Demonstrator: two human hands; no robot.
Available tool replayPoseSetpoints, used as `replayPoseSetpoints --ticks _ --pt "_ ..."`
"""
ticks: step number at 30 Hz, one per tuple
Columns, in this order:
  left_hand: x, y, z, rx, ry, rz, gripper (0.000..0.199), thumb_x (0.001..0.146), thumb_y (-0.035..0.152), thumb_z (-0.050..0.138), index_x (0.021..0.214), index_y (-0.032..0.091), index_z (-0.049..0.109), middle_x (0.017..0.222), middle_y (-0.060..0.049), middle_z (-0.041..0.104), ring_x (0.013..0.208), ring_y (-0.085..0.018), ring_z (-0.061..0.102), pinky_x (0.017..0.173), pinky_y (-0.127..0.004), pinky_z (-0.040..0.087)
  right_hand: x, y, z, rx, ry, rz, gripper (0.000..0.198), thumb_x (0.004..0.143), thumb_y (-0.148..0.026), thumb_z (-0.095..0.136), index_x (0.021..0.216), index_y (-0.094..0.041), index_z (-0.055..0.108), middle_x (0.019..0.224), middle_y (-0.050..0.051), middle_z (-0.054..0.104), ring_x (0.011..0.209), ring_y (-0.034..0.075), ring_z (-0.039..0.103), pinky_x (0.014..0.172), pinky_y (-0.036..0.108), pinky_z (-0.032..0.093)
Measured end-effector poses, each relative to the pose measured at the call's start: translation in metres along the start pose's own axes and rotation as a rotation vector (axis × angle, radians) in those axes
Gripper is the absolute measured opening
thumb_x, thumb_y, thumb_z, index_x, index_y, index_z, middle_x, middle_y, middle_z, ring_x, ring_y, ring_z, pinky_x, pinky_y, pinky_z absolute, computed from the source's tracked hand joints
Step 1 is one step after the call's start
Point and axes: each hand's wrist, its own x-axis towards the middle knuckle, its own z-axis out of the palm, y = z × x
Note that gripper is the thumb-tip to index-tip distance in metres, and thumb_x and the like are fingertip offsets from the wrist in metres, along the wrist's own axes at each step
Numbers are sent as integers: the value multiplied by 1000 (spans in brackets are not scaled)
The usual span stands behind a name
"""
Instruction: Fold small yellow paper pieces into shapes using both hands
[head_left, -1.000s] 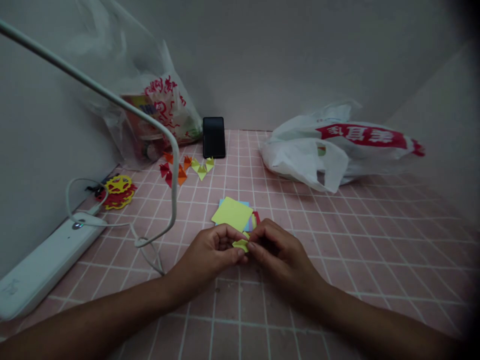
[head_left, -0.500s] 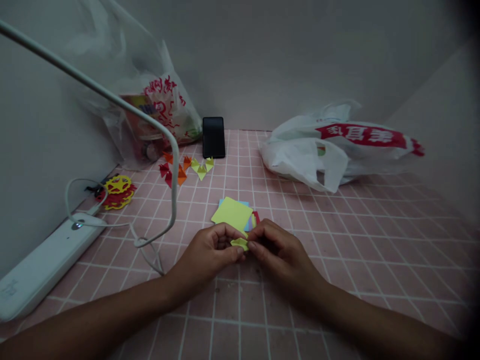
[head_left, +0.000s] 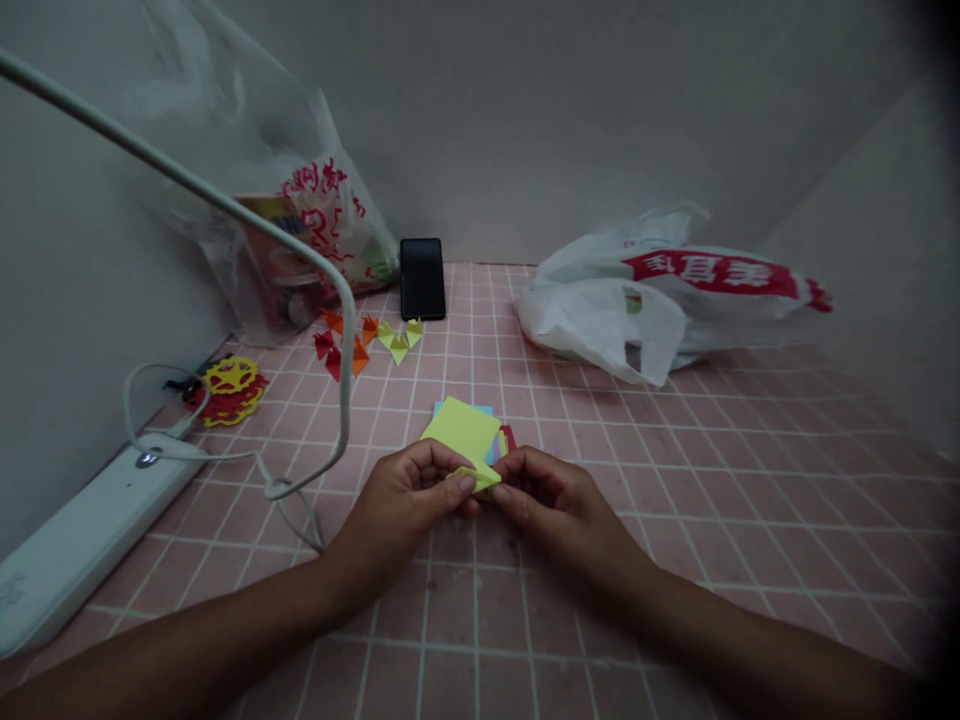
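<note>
Your left hand (head_left: 416, 492) pinches the yellow piece (head_left: 481, 477) between thumb and fingers, at the near edge of the stack (head_left: 461, 425). Your right hand (head_left: 562, 500), fingers bent, grasps its right corner. Beyond the stack, leftward, sit folded shapes (head_left: 398, 347); farther beyond it, the phone (head_left: 422, 280). A white bag (head_left: 585, 315) lies beyond the stack, rightward.

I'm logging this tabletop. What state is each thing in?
Yellow piece: folded
Left hand: pinching that piece
Right hand: pinching its right end
Paper sheets: flat, unevenly stacked
Small paper shapes: folded
Phone: screen dark
Left bag: upright, things inside
Right bag: lying, crumpled
Cable: bent
</note>
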Motion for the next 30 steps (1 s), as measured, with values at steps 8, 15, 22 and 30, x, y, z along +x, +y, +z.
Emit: replayPoseSetpoints --ticks 8,15,22,30 --pt "0 -3 -1 26 -8 -5 16 72 28 73 75 15 63 62 1 66 60 -11 60 63 -24 45 1 1 -1 16 -4 35 14 81 -31 63 79 -17 62 79 5 64 71 16 55 64 30 39" --pt "0 0 0 62 -9 9 16 72 27 73 74 15 62 62 1 66 60 -12 60 64 -26 47 0 -1 0 49 -2 44 14 79 -31 64 77 -17 62 75 4 63 67 14 53 61 28 39" --pt "-1 1 2 54 -16 -6 17 70 27 74 72 15 63 61 2 66 59 -12 60 63 -25 47 -1 0 -1 102 -7 62 21 80 -36 66 75 -17 60 72 1 60 63 12 48 56 25 35" --pt "-1 -1 0 40 -7 2 17 74 29 73 75 15 63 63 2 67 60 -11 61 64 -24 48 -1 5 -3 193 -41 120 25 84 -39 62 74 -17 55 61 -3 50 52 9 41 48 23 29"
